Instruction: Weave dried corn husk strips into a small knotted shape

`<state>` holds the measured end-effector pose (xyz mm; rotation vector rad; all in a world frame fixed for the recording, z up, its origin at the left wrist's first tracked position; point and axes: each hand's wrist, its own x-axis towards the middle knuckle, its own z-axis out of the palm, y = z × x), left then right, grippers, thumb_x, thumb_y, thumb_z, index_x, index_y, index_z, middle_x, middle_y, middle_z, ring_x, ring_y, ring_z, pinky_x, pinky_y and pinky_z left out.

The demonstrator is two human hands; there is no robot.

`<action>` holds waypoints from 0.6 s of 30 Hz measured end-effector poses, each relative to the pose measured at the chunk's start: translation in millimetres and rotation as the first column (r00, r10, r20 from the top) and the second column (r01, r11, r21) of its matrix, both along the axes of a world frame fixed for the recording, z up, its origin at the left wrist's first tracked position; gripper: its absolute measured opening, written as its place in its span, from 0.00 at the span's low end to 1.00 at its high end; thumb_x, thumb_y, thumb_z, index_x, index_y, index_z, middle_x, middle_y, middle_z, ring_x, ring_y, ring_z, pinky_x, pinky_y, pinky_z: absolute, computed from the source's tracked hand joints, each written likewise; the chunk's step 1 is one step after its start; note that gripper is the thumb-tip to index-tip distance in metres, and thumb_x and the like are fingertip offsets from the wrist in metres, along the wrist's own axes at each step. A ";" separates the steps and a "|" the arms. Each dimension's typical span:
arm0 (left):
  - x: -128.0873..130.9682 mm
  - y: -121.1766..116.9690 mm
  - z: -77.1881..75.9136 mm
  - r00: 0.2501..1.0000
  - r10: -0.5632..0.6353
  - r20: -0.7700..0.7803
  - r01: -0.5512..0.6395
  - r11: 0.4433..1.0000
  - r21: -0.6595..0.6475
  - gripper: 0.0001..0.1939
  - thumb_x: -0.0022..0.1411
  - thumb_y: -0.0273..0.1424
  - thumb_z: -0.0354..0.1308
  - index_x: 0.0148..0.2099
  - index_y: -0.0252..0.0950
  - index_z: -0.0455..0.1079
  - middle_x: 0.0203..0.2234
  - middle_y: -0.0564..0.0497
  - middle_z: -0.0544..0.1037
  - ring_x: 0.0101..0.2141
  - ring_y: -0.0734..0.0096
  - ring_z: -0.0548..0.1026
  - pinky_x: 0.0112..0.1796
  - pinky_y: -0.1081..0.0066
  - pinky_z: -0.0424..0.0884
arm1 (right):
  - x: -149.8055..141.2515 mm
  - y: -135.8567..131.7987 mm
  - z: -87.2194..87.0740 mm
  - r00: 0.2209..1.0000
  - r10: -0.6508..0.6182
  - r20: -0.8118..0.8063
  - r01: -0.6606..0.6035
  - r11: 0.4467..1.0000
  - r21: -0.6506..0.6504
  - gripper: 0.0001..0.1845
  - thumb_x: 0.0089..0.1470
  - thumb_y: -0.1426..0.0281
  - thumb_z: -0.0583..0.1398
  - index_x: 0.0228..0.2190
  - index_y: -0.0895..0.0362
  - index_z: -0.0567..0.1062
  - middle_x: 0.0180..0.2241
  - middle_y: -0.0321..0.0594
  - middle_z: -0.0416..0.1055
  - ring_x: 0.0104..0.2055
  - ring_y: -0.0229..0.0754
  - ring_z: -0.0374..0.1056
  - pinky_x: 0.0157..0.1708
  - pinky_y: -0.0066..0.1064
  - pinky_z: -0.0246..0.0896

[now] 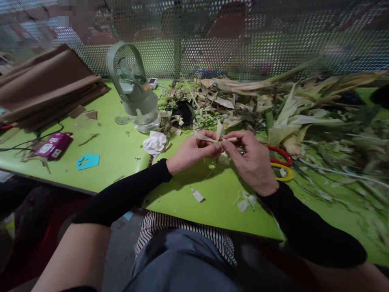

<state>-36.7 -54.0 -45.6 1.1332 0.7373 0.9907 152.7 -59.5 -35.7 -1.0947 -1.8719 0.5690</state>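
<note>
Between my two hands, over the green table (179,184), is a small flower-like piece of pale corn husk strips (218,130). My left hand (197,149) pinches it from the left with closed fingers. From the right, the thumb and fingers of my right hand (247,156) close on the same piece. A thin thread or fibre seems to hang below it. Scissors with red and yellow handles (284,172) lie beside my right hand, their blades hidden. Loose husk scraps (198,195) and a curled husk bit (244,201) lie on the table in front of me.
A clear jug-like bottle (133,93) stands behind crumpled tissue (154,143). Heaped corn husks (291,109) cover the back and right. Brown paper (45,85), a purple power socket (54,145) with a cord, and a blue tag (88,161) are left. A perforated screen (182,44) bounds the back.
</note>
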 end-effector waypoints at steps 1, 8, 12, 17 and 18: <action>0.6 0.4 0.7 1.000 0.026 0.010 -0.026 0.999 -0.026 0.10 0.66 0.27 0.66 0.45 0.34 0.67 0.30 0.53 0.80 0.31 0.76 0.79 0.42 0.70 0.76 | -0.8 -0.6 0.0 0.999 -0.001 -0.038 -0.002 0.998 -0.060 0.10 0.65 0.58 0.64 0.41 0.52 0.76 0.36 0.41 0.81 0.34 0.47 0.77 0.32 0.38 0.70; 4.0 6.3 3.2 0.982 0.190 -0.009 -0.190 0.977 -0.100 0.06 0.67 0.22 0.61 0.42 0.35 0.67 0.25 0.57 0.78 0.28 0.78 0.77 0.39 0.72 0.73 | -2.7 -2.2 -1.3 0.996 -0.077 0.037 0.077 0.997 0.016 0.09 0.63 0.61 0.65 0.34 0.52 0.76 0.31 0.40 0.79 0.29 0.44 0.72 0.28 0.37 0.68; 1.6 6.4 -0.6 0.982 0.154 -0.110 -0.158 0.987 -0.027 0.07 0.67 0.22 0.61 0.43 0.35 0.65 0.23 0.59 0.75 0.26 0.81 0.73 0.33 0.76 0.68 | -2.6 -3.2 -0.5 0.988 0.042 0.146 -0.066 0.985 0.160 0.03 0.64 0.67 0.63 0.35 0.49 0.78 0.34 0.42 0.80 0.33 0.48 0.75 0.34 0.43 0.72; -1.1 6.5 -7.9 0.973 0.096 -0.208 -0.080 0.993 0.084 0.08 0.66 0.26 0.64 0.44 0.34 0.67 0.26 0.58 0.75 0.27 0.82 0.71 0.33 0.77 0.67 | -0.2 0.2 -3.3 0.980 0.112 0.164 -0.141 0.975 0.172 0.07 0.67 0.67 0.62 0.40 0.48 0.82 0.40 0.44 0.83 0.42 0.53 0.78 0.43 0.50 0.75; -1.5 6.8 -8.9 0.973 0.090 -0.214 -0.071 0.993 0.098 0.08 0.65 0.27 0.64 0.44 0.34 0.68 0.26 0.57 0.75 0.27 0.82 0.72 0.34 0.76 0.68 | 0.6 1.1 -4.2 0.979 0.108 0.172 -0.140 0.973 0.185 0.08 0.67 0.67 0.62 0.41 0.48 0.83 0.41 0.44 0.83 0.42 0.53 0.78 0.43 0.49 0.75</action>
